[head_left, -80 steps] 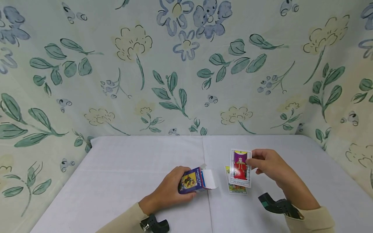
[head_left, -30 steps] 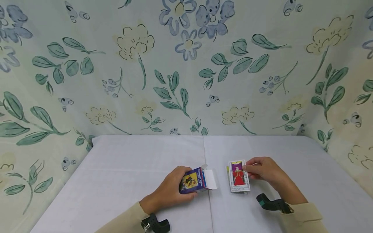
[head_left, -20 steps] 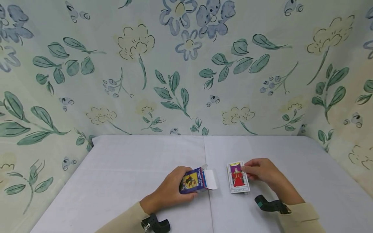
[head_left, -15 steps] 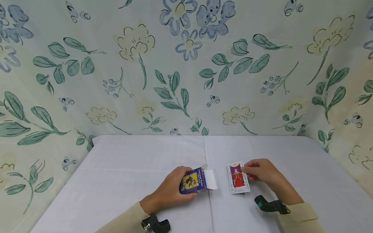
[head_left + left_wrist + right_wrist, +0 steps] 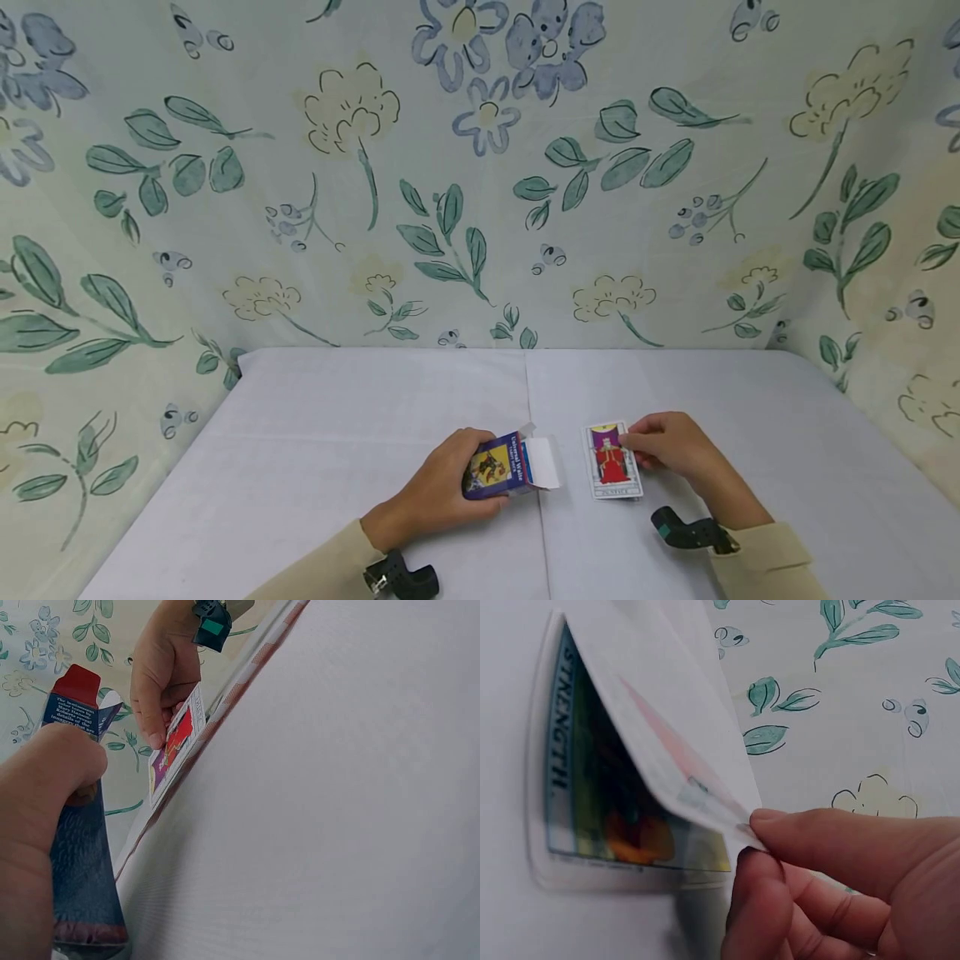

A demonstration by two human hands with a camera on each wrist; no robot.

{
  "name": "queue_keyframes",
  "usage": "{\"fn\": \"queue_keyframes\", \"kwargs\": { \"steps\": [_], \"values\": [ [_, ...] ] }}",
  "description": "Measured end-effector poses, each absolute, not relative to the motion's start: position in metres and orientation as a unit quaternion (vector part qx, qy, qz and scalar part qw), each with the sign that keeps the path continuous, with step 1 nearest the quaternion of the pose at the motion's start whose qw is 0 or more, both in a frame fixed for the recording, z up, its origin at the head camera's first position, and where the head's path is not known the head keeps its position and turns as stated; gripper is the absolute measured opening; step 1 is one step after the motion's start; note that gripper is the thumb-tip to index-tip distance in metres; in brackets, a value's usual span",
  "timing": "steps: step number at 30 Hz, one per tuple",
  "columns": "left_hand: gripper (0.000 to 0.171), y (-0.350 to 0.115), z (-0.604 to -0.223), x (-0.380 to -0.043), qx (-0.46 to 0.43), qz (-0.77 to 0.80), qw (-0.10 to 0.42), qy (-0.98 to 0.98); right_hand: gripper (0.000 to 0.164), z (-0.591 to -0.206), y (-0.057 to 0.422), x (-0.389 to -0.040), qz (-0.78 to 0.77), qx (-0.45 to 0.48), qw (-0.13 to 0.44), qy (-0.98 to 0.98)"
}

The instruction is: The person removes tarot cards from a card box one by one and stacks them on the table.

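Between thumb and fingers, my right hand (image 5: 670,446) pinches the edge of a tarot card (image 5: 613,467) labelled Justice, with a red-robed figure on a purple ground. In the right wrist view this card slants close over a second tarot card (image 5: 630,832), which reads "Strength" and lies on the cloth, mostly covered in the head view. My left hand (image 5: 442,483) grips a blue tarot card box (image 5: 491,468) from its left side. The box's white end flap (image 5: 542,463) stands open toward the cards. In the left wrist view the box's red flap (image 5: 77,684) shows above the thumb.
A white cloth with a crease covers the table (image 5: 337,425). Behind it hangs a floral curtain (image 5: 480,208). Black cameras are strapped to the left wrist (image 5: 401,575) and right wrist (image 5: 690,529).
My right hand has brought the Justice card down and toward me, lining it up over the Strength card, which was partly visible before. My left hand and the box have stayed put.
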State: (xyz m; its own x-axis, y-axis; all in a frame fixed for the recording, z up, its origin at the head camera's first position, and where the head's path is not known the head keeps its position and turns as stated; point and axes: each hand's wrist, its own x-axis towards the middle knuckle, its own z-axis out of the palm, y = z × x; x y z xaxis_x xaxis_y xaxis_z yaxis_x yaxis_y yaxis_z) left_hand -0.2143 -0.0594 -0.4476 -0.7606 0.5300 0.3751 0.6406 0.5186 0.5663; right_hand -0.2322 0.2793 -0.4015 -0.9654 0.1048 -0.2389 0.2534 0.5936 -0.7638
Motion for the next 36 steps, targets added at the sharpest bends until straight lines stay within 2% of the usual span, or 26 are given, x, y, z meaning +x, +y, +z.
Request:
{"fn": "queue_keyframes", "kwargs": {
  "steps": [36],
  "values": [
    [0.073,-0.0587,-0.4463,-0.2135,-0.335,-0.36,0.075,-0.867,0.024,-0.4068,0.2714,-0.2304,-0.358,0.098,0.061,0.927]
  ]
}}
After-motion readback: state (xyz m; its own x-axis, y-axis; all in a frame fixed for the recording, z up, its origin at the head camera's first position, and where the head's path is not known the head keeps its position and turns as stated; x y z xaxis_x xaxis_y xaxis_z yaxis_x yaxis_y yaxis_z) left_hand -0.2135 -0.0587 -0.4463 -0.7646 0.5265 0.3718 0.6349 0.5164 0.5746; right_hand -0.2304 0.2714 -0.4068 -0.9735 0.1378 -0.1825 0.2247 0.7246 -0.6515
